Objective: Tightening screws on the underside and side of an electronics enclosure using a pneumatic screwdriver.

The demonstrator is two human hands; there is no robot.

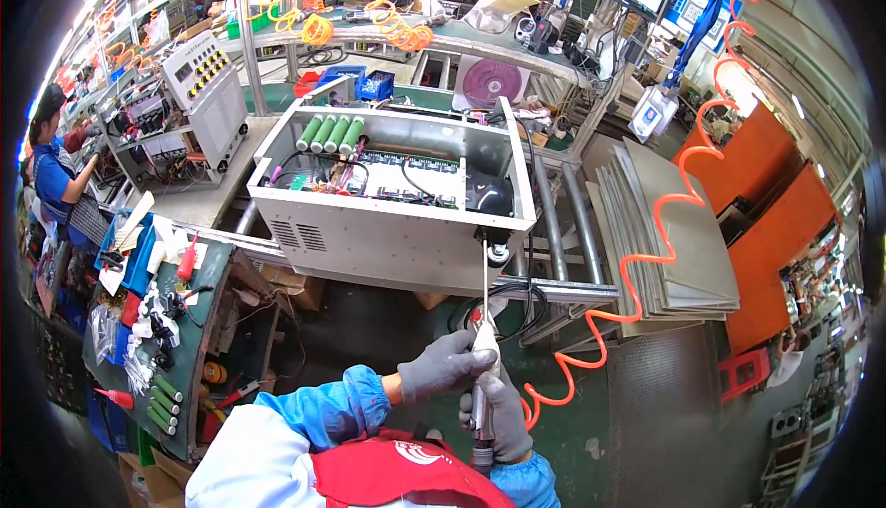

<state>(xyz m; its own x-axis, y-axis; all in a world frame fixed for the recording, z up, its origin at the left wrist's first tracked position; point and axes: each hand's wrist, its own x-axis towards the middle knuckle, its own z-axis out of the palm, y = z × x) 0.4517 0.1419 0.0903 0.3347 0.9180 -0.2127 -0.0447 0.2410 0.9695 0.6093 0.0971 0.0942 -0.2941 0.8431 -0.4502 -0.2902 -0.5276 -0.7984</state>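
My right hand [507,408], in a grey glove, is wrapped round the body of an air screwdriver [485,346] low in the middle of the view. My left hand [436,370], gloved too, closes on the tool's front part from the left. Its long thin bit points away from me, and the tip reaches the lower right corner of a grey metal cabinet [378,245], beside a caster wheel [498,255]. Whether the tip touches a screw I cannot tell. Inside the open cabinet are green cylinders [329,134], circuit boards, wires and a black rounded part [489,196].
The cabinet rests on a roller conveyor [577,222]. An orange coiled hose [637,273] hangs at the right, near stacked grey panels [664,231]. At left is a bench [205,323] with loose parts and red-handled tools. A co-worker [60,171] stands far left by another cabinet [203,102].
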